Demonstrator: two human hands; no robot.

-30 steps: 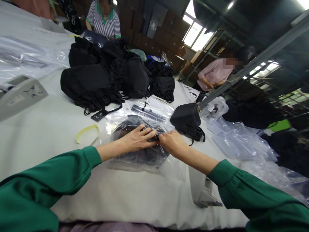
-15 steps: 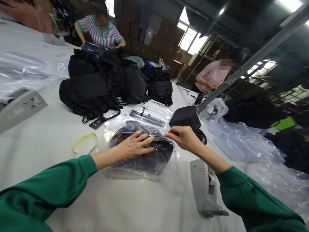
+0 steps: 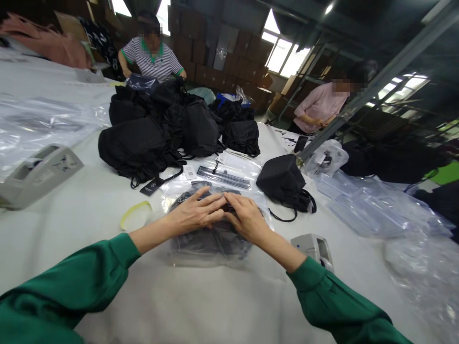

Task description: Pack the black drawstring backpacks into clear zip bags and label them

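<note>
A clear plastic bag (image 3: 210,258) with a dark, folded fabric item (image 3: 215,242) inside lies on the white table in front of me. My left hand (image 3: 197,211) rests on top of the bag with its fingers stretched out. From the right, my right hand (image 3: 247,217) presses on the same bag, its fingers extended and its fingertips meeting those of my left hand. Beyond the hands, a flat clear packet with a dark strip (image 3: 224,177) lies beside a white tag (image 3: 190,172) and a black tag (image 3: 150,187).
Black bags (image 3: 139,143) are piled at the back, and another black bag (image 3: 281,179) sits to the right. Tape dispensers (image 3: 43,174) stand on both sides. A yellow strip (image 3: 136,212) lies left; clear plastic sleeves (image 3: 369,205) spread right. Two people work across the table.
My right hand has moved left and flattened from a pinch onto the bag beside my left hand. The view has shifted slightly, uncovering more of the black bag on the right.
</note>
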